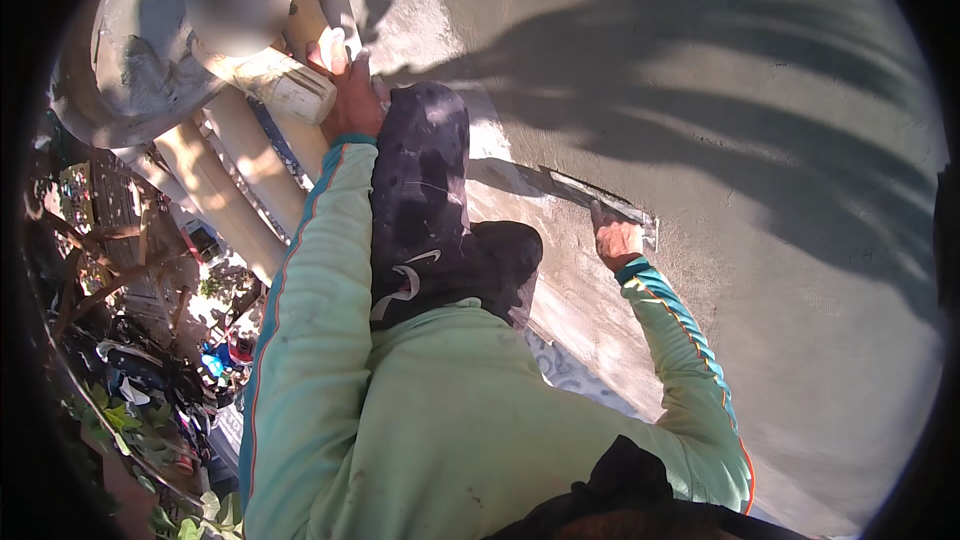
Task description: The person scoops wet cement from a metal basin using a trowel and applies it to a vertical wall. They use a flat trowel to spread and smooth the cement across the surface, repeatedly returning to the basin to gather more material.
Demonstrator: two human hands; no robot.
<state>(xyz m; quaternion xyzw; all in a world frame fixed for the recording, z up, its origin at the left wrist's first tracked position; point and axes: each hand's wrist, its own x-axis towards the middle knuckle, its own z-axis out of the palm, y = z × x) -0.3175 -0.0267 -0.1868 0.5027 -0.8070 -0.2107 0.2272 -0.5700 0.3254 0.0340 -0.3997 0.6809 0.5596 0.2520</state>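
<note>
My right hand (pixel 617 242) is closed on a plastering trowel (pixel 600 196), one finger stretched along its back. The trowel's long, narrow metal blade lies against the grey plastered wall (pixel 760 270). At the upper left, my left hand (pixel 355 95) is closed around a bamboo pole (pixel 306 20), its fingers curled over the top. Beside that hand is the cut end of another bamboo pole (pixel 300 90). My palms and the trowel's handle are hidden.
Several bamboo poles (pixel 225 170) form a scaffold at left. A large basin (pixel 85 90) with grey mortar stands on them. Far below are cluttered ground (pixel 150 370) and green leaves (pixel 190 525). My dark-trousered knee (pixel 420 160) is between my arms. Leaf-shaped shadows cross the wall.
</note>
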